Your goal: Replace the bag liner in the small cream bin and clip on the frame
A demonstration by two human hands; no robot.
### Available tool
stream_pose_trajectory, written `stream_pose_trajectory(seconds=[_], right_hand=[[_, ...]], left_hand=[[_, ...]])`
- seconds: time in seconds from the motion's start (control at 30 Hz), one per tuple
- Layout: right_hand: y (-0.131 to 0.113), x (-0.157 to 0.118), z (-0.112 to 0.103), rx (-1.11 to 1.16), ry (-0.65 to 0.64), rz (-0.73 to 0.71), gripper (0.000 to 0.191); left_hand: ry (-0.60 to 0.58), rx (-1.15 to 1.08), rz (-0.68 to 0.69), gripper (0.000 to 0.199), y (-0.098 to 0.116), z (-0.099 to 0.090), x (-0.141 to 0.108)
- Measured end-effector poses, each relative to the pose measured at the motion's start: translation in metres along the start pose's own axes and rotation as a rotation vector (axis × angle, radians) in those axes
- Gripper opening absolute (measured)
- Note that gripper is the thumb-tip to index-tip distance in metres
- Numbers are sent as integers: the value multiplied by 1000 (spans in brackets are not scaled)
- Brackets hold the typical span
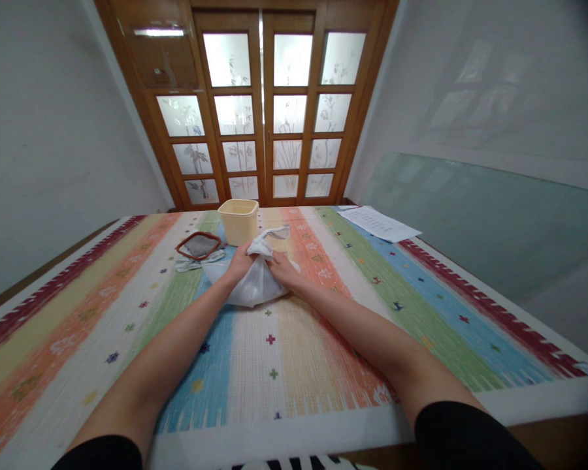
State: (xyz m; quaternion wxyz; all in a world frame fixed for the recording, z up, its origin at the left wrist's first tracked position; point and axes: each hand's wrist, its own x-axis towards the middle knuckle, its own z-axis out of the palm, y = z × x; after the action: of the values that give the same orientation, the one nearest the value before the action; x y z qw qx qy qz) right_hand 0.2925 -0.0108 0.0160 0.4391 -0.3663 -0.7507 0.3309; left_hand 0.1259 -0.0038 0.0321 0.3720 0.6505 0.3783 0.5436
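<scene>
A white plastic bag [255, 287] rests on the tablecloth in front of me, its top gathered and twisted or knotted, with a loose end sticking up to the right. My left hand [241, 261] grips the bag's left side just below that gathered part. On the opposite side, my right hand [281, 267] is closed on the bag too, its fingers partly hidden by the plastic. Right behind the bag stands a cream plastic bin [239, 223]. To the left lies a grey piece with a reddish-brown rounded-square rim [198, 245], over some crumpled pale material [191, 264].
A striped, patterned tablecloth [372, 281] covers the table. Printed paper sheets [379, 224] lie at the far right. A pale green glass-like panel [475, 215] leans along the right wall. Wooden doors with frosted panes [262, 104] stand beyond the table.
</scene>
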Motion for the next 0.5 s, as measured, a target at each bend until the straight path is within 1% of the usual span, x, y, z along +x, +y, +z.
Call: stream_pose_trajectory(seconds=[0.13, 0.3, 0.37, 0.5], right_hand=[[0, 2, 0, -68, 24, -37, 31], [4, 3, 0, -97, 46, -19, 27], [5, 3, -1, -134, 54, -2, 27], [3, 5, -6, -228, 67, -28, 35]], left_hand=[[13, -3, -10, 25, 1, 1, 0], [28, -6, -6, 24, 4, 2, -1], [83, 17, 7, 23, 5, 0, 0], [265, 30, 16, 26, 3, -13, 6]])
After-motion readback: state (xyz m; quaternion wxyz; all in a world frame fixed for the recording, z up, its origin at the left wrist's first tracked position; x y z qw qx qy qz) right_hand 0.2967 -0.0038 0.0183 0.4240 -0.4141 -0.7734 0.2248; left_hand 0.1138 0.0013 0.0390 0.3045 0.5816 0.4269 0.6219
